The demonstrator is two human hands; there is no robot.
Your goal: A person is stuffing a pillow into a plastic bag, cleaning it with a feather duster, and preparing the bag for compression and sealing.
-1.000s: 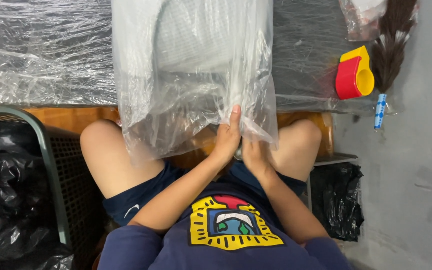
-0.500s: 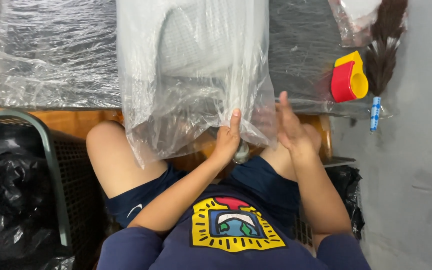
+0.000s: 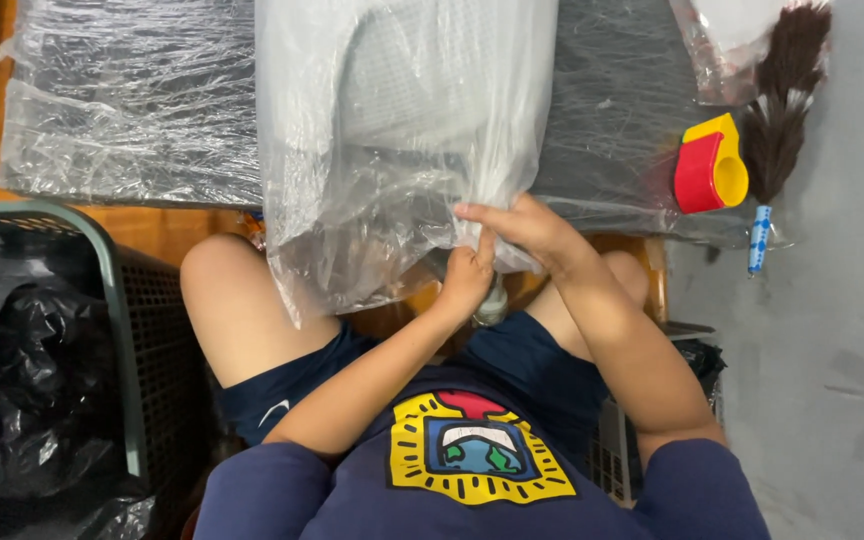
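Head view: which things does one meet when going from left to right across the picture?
Black basket → clear plastic bag → left hand → right hand → red and yellow tape dispenser → feather duster.

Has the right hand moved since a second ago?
Yes. The right hand has shifted from beside the left hand up and over it, its fingers now pointing toward the left knee along the clear plastic bag.

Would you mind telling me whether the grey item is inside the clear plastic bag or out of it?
Inside. The grey item shows through the clear plastic bag, which both hands, left hand and right hand, pinch near its lower edge.
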